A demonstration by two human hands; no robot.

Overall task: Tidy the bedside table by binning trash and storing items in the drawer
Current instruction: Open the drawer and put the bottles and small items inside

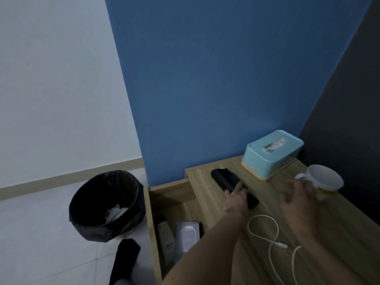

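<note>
On the wooden bedside table (339, 233) lies a long black object (225, 178), perhaps a folded cloth or case. My left hand (236, 199) rests on its near end, fingers curled around the dark end piece. My right hand (300, 199) hovers blurred above the table, fingers spread, just in front of a white mug (327, 177). A white cable (267, 233) loops on the table between my forearms. The drawer (152, 223) stands open at the left, holding a dark bottle (166, 241) and a white wipes pack (188, 235).
A bin (107, 204) lined with a black bag stands on the floor left of the drawer, with white paper inside. A light blue tissue box (272, 154) sits at the table's back against the blue wall. A black-socked foot (125, 258) shows below the bin.
</note>
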